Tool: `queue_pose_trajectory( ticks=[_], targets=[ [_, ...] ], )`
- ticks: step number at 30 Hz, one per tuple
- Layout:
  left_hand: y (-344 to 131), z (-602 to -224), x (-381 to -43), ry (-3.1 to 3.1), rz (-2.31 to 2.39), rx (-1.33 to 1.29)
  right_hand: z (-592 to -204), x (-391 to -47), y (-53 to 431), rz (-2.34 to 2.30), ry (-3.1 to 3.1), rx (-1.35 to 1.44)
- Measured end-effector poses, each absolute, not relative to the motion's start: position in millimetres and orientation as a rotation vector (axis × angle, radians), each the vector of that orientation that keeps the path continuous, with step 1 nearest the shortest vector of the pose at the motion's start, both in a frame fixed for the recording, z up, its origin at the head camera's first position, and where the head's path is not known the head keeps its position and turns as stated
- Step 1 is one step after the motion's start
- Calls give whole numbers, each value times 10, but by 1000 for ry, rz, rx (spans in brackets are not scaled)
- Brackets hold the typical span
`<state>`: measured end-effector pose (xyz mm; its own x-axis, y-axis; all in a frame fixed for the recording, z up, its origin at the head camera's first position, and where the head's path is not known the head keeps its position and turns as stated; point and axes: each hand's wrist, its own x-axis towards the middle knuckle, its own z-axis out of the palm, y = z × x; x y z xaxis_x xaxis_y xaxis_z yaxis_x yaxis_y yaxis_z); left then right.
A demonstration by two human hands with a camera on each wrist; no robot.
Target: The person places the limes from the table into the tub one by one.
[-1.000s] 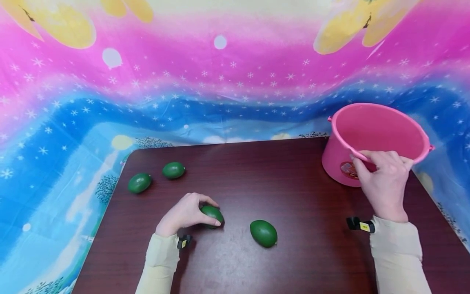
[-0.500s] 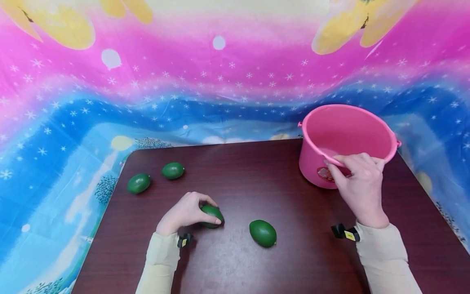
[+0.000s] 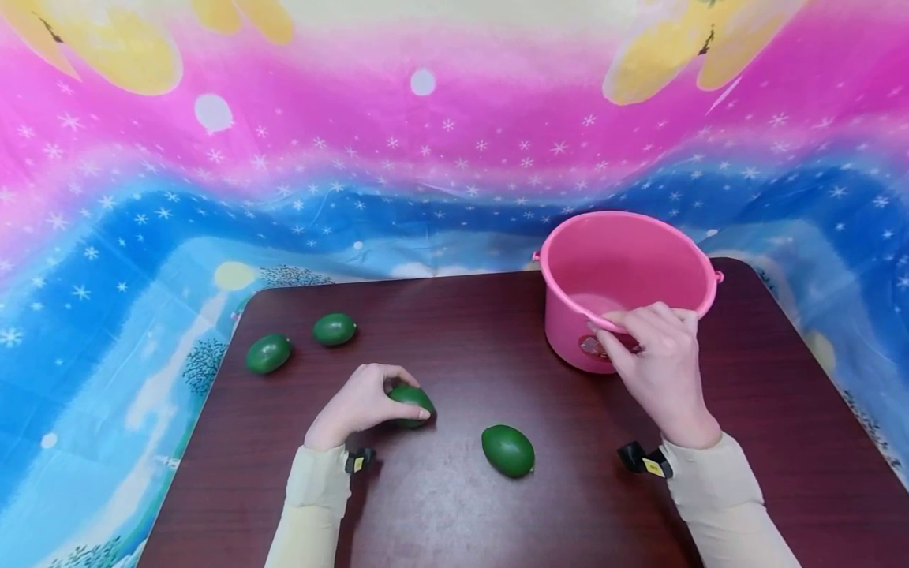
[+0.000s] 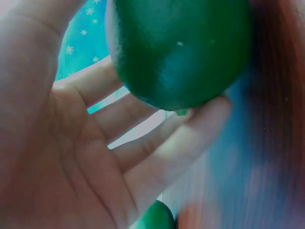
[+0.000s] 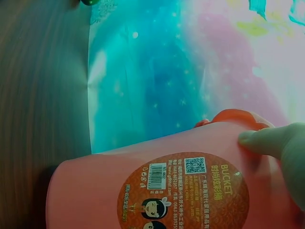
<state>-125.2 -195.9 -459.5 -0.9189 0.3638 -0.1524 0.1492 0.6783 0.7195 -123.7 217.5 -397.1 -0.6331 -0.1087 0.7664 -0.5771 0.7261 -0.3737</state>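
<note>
My left hand [image 3: 355, 406] holds a dark green lime [image 3: 410, 404] between thumb and fingers, left of the table's middle. Up close in the left wrist view, the lime's stem end points toward the palm. A second lime [image 3: 508, 451] lies on the wood to the right of that hand. My right hand [image 3: 663, 371] grips the front rim of a pink plastic bucket [image 3: 564, 327], thumb outside and fingers over the edge. Its round red label [image 5: 183, 191] faces the right wrist camera. Inside the bucket, the visible part of the floor is bare.
Two more limes, one at the left edge [image 3: 268, 353] and another beside it [image 3: 334, 329], lie at the back left of the dark wood table [image 3: 426, 339]. A patterned cloth [image 3: 440, 173] hangs behind and around the table.
My right hand has brought the bucket leftward across the back of the table, slightly nearer. The left hand, with its lime, has risen a little; the other limes stayed put.
</note>
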Motion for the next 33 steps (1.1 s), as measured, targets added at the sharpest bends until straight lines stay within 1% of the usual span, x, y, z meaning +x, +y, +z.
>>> queue_pose_trajectory(
  ticks=[6, 12, 20, 24, 28, 33],
  targets=[
    [-1942, -4593, -1354, 2685, 1281, 354, -3984, -1216, 2103, 782, -2163, 550],
    [-1908, -4567, -1445, 2690, 1468, 356, -3990, -1205, 2056, 766, -2172, 582],
    [-1876, -4534, -1489, 2702, 1546, 383, -3947, -1197, 2145, 670, -2281, 636],
    [-1875, -4539, -1490, 2690, 1564, 374, -3901, -1200, 2207, 774, -2281, 650],
    [-1883, -4540, -1483, 2684, 1572, 363, -3849, -1245, 2325, 944, -2216, 541],
    [-1886, -4518, -1477, 2715, 1558, 366, -3826, -1441, 2578, 1036, -2209, 186]
  ],
)
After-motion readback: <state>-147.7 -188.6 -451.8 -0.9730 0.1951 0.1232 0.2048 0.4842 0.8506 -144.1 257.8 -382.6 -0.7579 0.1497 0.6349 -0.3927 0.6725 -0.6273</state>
